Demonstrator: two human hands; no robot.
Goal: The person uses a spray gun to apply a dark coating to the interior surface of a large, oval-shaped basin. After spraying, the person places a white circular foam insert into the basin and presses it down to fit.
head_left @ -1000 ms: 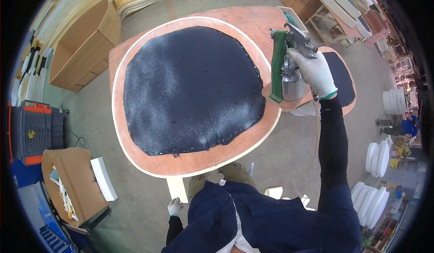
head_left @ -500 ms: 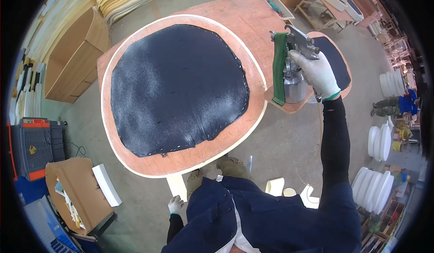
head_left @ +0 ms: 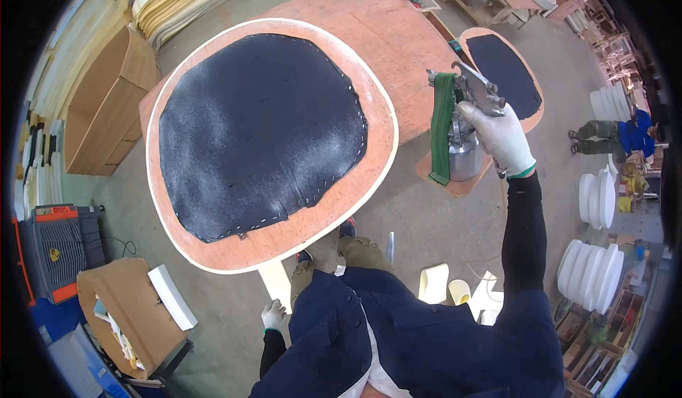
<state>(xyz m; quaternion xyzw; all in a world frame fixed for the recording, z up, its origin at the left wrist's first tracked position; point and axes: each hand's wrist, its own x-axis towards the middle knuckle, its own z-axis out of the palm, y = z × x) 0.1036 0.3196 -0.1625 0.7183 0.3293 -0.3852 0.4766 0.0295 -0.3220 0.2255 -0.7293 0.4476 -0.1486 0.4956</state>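
My right hand (head_left: 500, 136), in a white glove, is raised at the right and wrapped round a metal spray gun (head_left: 477, 94). Below the gun hangs its silver cup (head_left: 465, 162), and a green ribbed strap (head_left: 443, 124) runs down beside it. At my lower left, my gloved left hand (head_left: 273, 315) hangs low with loose fingers and nothing visible in them. A large rounded wooden panel (head_left: 317, 229) with a pale rim lies ahead to the left. Black fabric (head_left: 270, 128) covers its middle, stapled along the edge, with whitish speckled patches.
Under the panel spreads a plywood tabletop (head_left: 355, 25). A smaller panel with black fabric (head_left: 506, 74) lies beyond the gun. Cardboard boxes (head_left: 135, 309) and a grey-orange machine (head_left: 60, 245) stand left. Stacked white rounded pieces (head_left: 590, 277) and another person (head_left: 618, 133) are at right.
My view has turned and shifted right, so the large panel sits further left in the picture. The spray gun stays in my right hand, slightly lower in view. My left hand still hangs low.
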